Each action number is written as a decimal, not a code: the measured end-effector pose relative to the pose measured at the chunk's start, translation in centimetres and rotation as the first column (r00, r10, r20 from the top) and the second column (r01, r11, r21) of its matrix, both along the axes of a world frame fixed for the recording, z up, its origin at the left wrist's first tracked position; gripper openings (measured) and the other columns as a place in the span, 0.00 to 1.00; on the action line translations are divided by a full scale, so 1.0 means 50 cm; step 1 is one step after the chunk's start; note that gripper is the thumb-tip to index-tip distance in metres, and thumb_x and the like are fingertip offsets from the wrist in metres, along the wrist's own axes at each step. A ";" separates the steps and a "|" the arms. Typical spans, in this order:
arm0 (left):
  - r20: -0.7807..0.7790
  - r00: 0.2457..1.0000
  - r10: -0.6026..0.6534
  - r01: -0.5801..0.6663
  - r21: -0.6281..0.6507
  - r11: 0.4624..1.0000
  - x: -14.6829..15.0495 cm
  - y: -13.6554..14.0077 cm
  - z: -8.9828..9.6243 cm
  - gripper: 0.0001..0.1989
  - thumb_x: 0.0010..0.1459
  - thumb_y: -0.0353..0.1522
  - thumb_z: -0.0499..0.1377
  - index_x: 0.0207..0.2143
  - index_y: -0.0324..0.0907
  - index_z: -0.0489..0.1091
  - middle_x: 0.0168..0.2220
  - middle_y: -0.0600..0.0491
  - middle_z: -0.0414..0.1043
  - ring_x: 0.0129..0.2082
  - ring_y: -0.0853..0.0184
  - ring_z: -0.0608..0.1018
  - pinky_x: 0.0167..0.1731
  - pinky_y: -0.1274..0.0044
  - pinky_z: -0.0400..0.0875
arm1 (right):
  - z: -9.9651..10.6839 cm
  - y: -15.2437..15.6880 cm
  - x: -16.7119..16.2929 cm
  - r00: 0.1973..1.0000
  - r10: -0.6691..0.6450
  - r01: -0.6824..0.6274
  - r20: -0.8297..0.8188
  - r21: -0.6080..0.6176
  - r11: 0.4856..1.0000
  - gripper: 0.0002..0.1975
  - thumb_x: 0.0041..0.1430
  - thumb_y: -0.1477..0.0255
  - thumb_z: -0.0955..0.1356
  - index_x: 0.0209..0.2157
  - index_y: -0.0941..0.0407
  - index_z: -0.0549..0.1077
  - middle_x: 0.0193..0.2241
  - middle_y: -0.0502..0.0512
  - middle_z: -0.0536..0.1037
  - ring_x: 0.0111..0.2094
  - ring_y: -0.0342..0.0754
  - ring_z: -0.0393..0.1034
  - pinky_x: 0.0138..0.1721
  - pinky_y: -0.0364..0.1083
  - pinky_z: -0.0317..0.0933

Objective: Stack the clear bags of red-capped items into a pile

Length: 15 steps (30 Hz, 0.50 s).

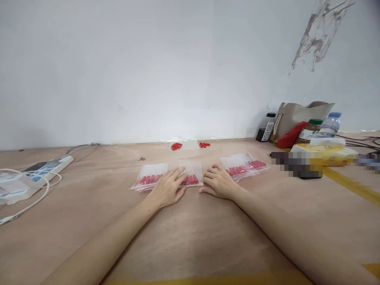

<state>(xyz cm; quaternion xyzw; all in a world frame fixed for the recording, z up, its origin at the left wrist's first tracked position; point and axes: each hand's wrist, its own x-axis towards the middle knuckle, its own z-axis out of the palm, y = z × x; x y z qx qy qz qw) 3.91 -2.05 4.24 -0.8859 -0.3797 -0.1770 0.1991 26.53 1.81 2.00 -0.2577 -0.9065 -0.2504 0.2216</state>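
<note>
Left hand [168, 187] flat on bag [168, 175] (long axis left-right); right hand [218, 181] beside, grip released.

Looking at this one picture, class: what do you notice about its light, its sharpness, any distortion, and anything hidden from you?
Head view: light is soft and even, with faint shadows under the left hand and right hand; the forearms widen toward the lower corners, a wide-lens stretch; the plastic bags show mild sheen; a strip near the yellow box is pixelated, hiding what lies there.
</note>
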 end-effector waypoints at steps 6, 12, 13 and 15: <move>-0.099 0.992 0.082 -0.101 -0.207 0.973 0.064 0.033 0.030 0.18 0.58 0.41 0.44 0.46 0.45 0.64 0.46 0.48 0.65 0.48 0.61 0.65 0.50 0.65 0.53 | 0.051 -0.017 0.011 0.915 -0.383 0.352 -0.124 -0.214 0.911 0.16 0.57 0.64 0.57 0.29 0.58 0.70 0.32 0.57 0.72 0.38 0.49 0.61 0.41 0.51 0.47; -0.168 0.958 0.234 -0.279 -0.349 0.895 0.061 0.093 0.008 0.25 0.55 0.51 0.39 0.52 0.55 0.57 0.54 0.46 0.57 0.52 0.46 0.60 0.43 0.49 0.50 | 0.104 0.030 0.121 0.840 -0.529 0.502 0.121 -0.544 0.673 0.29 0.38 0.55 0.69 0.44 0.51 0.69 0.46 0.60 0.66 0.42 0.58 0.63 0.36 0.51 0.55; -0.172 0.951 0.257 -0.303 -0.358 0.883 0.051 0.093 0.005 0.25 0.55 0.51 0.39 0.52 0.56 0.57 0.54 0.46 0.57 0.51 0.45 0.61 0.41 0.48 0.51 | 0.103 0.037 0.134 0.839 -0.520 0.509 0.161 -0.573 0.643 0.31 0.36 0.56 0.70 0.45 0.51 0.69 0.46 0.61 0.67 0.42 0.58 0.64 0.35 0.51 0.56; -0.162 0.948 0.272 -0.314 -0.356 0.880 0.027 0.085 0.000 0.25 0.55 0.51 0.39 0.52 0.57 0.57 0.54 0.46 0.57 0.50 0.45 0.62 0.39 0.48 0.53 | 0.093 0.047 0.149 0.855 -0.472 0.494 0.215 -0.615 0.615 0.31 0.34 0.60 0.72 0.44 0.52 0.70 0.44 0.61 0.69 0.39 0.56 0.66 0.33 0.49 0.58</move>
